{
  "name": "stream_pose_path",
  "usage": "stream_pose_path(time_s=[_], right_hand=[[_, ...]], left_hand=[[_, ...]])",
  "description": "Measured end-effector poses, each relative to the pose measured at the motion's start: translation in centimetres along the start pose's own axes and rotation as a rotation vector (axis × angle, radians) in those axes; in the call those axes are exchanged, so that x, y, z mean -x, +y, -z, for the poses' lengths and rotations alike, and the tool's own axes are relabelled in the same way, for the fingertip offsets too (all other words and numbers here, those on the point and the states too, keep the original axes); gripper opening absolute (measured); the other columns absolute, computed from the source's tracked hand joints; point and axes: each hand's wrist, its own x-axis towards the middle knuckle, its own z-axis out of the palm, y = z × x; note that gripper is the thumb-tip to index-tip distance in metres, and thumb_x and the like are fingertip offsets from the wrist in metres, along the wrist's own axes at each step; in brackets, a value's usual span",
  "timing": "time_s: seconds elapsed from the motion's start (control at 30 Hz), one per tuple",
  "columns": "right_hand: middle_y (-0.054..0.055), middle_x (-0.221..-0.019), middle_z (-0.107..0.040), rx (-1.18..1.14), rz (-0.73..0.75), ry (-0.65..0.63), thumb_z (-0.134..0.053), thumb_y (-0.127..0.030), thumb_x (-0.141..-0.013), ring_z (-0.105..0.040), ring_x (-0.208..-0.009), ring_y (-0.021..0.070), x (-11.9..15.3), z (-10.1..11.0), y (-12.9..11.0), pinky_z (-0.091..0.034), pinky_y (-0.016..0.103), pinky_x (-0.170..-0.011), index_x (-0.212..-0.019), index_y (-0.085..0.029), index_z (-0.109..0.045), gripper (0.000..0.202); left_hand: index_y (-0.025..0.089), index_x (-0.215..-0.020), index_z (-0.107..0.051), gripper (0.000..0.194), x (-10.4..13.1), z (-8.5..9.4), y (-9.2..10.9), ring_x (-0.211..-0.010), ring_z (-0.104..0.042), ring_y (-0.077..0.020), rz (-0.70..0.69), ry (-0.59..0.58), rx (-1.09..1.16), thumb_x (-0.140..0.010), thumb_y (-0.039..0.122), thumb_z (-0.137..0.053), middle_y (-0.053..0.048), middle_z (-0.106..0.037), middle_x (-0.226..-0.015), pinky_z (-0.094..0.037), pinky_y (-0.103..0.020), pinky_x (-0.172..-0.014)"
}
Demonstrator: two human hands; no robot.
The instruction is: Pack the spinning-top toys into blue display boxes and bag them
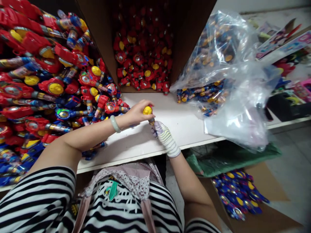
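Observation:
Over the white tabletop (128, 142), my left hand (139, 112) is closed around the head of a small plastic toy (147, 110) with a round yellow disc facing up. A bracelet (115, 124) circles that wrist. My right hand (160, 131), in a striped glove, grips the tube-like lower end of the same toy, its fingers partly hidden. To the left lies a big heap of red and blue toys (55, 87) with printed tubes. Loose printed tubes (201, 94) spill from a clear plastic bag (233, 77) on the right.
An open cardboard box (97, 35) at the back holds many red toy heads (143, 64). Below the table's right side, another carton (269, 216) contains blue toys (239, 194), beside green sheeting (225, 158). Printed boxes (284, 45) stand at far right.

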Motion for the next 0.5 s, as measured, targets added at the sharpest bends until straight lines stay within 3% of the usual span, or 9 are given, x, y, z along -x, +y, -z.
stream_pose_path(time_s=[0.07, 0.1, 0.17, 0.27, 0.33, 0.4, 0.5], right_hand=[[0.004, -0.076, -0.06, 0.248, 0.123, 0.197, -0.064, -0.065, -0.076, -0.049, -0.063, 0.0137, 0.1, -0.4, -0.5, -0.038, 0.025, -0.058, -0.085, -0.02, -0.06, 0.045], [0.004, -0.076, -0.06, 0.298, 0.145, 0.211, -0.066, -0.063, -0.075, -0.049, -0.064, 0.014, 0.2, -0.6, -0.7, -0.038, 0.026, -0.058, -0.083, -0.021, -0.059, 0.043], [-0.001, -0.063, -0.052, 0.169, 0.101, 0.096, -0.058, -0.066, -0.08, -0.042, -0.054, 0.0118, 0.6, -0.8, -0.6, -0.034, 0.025, -0.052, -0.08, -0.021, -0.057, 0.044], [-0.011, -0.044, -0.024, -0.2, -0.1, -0.253, -0.036, -0.077, -0.085, -0.018, -0.036, 0.0091, 0.9, -1.0, 0.3, -0.022, 0.024, -0.039, -0.08, -0.023, -0.052, 0.056], [-0.013, -0.042, -0.018, -0.225, -0.154, -0.309, -0.025, -0.081, -0.085, -0.014, -0.033, 0.0092, 0.7, -1.1, 0.7, -0.021, 0.024, -0.037, -0.081, -0.024, -0.052, 0.064], [-0.008, -0.047, -0.033, -0.067, -0.086, -0.161, -0.028, -0.08, -0.086, -0.028, -0.037, 0.0103, 0.5, -1.2, 0.5, -0.027, 0.024, -0.041, -0.085, -0.022, -0.056, 0.064], [0.001, -0.071, -0.056, 0.164, 0.046, 0.106, -0.059, -0.071, -0.077, -0.048, -0.059, 0.013, 0.5, -1.2, -0.3, -0.034, 0.023, -0.05, -0.093, -0.022, -0.06, 0.052]], left_hand=[[0.017, -0.106, -0.062, 0.036, 0.0, 0.0, -0.3, -0.092, -0.059, -0.0196, 0.105, 0.051, -0.03, -0.075, 0.027, -0.077, -0.005, -0.061, -0.099, -0.048, -0.034, -0.084], [0.017, -0.106, -0.061, 0.035, 0.1, 0.0, -0.4, -0.091, -0.059, -0.0192, 0.115, 0.059, -0.014, -0.076, 0.027, -0.076, -0.005, -0.061, -0.099, -0.048, -0.034, -0.084], [0.017, -0.107, -0.061, 0.035, 0.4, 0.0, -0.3, -0.089, -0.059, -0.0181, 0.039, 0.039, 0.059, -0.078, 0.029, -0.075, -0.005, -0.061, -0.099, -0.048, -0.034, -0.083], [0.02, -0.109, -0.06, 0.037, 1.0, 0.2, 0.1, -0.093, -0.059, -0.0186, -0.174, -0.004, 0.122, -0.079, 0.033, -0.076, -0.005, -0.061, -0.1, -0.049, -0.034, -0.086], [0.021, -0.11, -0.061, 0.038, 1.0, 0.5, 0.3, -0.094, -0.059, -0.0197, -0.224, -0.032, 0.066, -0.078, 0.035, -0.077, -0.006, -0.061, -0.101, -0.049, -0.035, -0.087], [0.02, -0.108, -0.062, 0.038, 0.8, 0.7, 0.3, -0.092, -0.059, -0.0204, -0.124, -0.039, -0.053, -0.076, 0.033, -0.077, -0.006, -0.061, -0.1, -0.049, -0.036, -0.086], [0.018, -0.106, -0.063, 0.036, 0.6, 0.9, 0.1, -0.089, -0.059, -0.0212, 0.111, -0.01, -0.164, -0.075, 0.03, -0.077, -0.005, -0.061, -0.097, -0.05, -0.037, -0.084]])
